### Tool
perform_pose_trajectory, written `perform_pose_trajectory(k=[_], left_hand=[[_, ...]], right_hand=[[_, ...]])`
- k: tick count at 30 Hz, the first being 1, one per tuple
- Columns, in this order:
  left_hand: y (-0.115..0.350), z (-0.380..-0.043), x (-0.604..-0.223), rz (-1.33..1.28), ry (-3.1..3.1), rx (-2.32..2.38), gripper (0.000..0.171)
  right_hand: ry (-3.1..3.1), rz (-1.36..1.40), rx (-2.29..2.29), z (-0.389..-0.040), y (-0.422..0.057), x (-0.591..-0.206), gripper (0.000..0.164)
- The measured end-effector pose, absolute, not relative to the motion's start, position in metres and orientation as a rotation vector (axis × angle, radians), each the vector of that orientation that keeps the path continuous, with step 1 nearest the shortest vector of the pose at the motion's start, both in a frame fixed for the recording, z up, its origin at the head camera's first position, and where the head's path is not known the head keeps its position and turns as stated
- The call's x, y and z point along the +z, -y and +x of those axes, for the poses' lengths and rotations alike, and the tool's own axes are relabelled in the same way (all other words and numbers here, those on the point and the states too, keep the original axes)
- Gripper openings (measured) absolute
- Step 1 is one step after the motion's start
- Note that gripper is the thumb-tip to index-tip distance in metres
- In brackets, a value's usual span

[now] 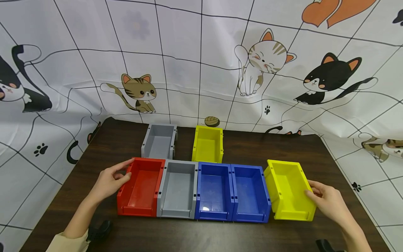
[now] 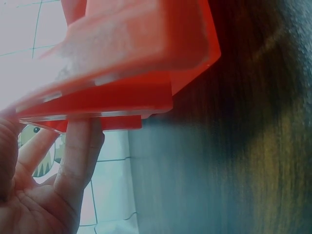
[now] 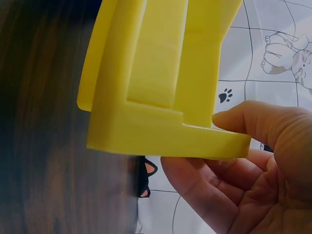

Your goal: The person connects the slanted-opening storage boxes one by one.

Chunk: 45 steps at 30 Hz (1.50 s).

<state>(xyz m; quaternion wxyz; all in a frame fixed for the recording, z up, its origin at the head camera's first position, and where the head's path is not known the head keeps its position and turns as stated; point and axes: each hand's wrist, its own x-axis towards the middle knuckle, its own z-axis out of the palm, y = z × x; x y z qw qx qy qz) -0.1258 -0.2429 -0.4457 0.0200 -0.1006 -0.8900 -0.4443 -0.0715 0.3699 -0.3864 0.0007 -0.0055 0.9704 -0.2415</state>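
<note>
In the head view my left hand (image 1: 108,180) is at the left side of a red storage bin (image 1: 143,185). Its thumb lies at the rim, and its extended fingers touch the outer wall in the left wrist view. My right hand (image 1: 329,199) grips a yellow storage bin (image 1: 291,189) by its right wall, thumb inside and fingers outside. This bin sits tilted at the right end of the row. Between the red and yellow bins are a grey bin (image 1: 178,189) and two blue bins, the left one (image 1: 215,190) and the right one (image 1: 252,190), side by side.
Behind the row stand another grey bin (image 1: 160,140) and a smaller-looking yellow bin (image 1: 207,143). The dark wooden table (image 1: 176,236) meets a white cat-print curtain (image 1: 185,66) at the back and sides. A black strap (image 1: 100,230) is by the left wrist.
</note>
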Motion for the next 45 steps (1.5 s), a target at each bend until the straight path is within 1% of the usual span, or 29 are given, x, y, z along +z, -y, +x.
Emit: perform_pose_trajectory(k=[6,14,18,20,22,25,27,30,33,37,45], left_hand=[[0.243,-0.126,-0.446,-0.319,2.758,-1.366,0.05],[0.242,-0.125,-0.446,-0.331,2.754,-1.357,0.05],[0.242,-0.125,-0.445,-0.336,2.753,-1.349,0.05],[0.242,-0.125,-0.445,-0.334,2.757,-1.343,0.05],[0.242,-0.125,-0.445,-0.333,2.762,-1.337,0.05],[0.243,-0.126,-0.445,-0.326,2.767,-1.338,0.05],[0.243,-0.126,-0.446,-0.319,2.769,-1.338,0.05],[0.243,-0.126,-0.447,-0.317,2.77,-1.341,0.05],[0.241,-0.127,-0.448,-0.338,2.764,-1.344,0.05],[0.239,-0.128,-0.448,-0.348,2.751,-1.345,0.05],[0.243,-0.126,-0.446,-0.329,2.753,-1.344,0.05]], right_hand=[[-2.975,0.039,-0.837,-0.071,-0.372,-0.387,0.048],[-3.004,0.073,-0.898,-0.071,-0.372,-0.389,0.047],[-3.185,0.07,-0.929,-0.073,-0.366,-0.392,0.044],[-3.301,-0.009,-0.944,-0.075,-0.36,-0.393,0.046],[-3.365,-0.195,-0.943,-0.079,-0.352,-0.393,0.051],[-3.321,-0.494,-0.857,-0.087,-0.339,-0.392,0.063],[-3.243,-0.612,-0.762,-0.093,-0.332,-0.39,0.066],[-3.143,-0.636,-0.598,-0.098,-0.323,-0.389,0.063],[-3.068,-0.614,-0.519,-0.1,-0.319,-0.388,0.058],[-3.056,-0.589,-0.467,-0.1,-0.317,-0.39,0.056],[-3.106,-0.57,-0.341,-0.105,-0.312,-0.396,0.059]])
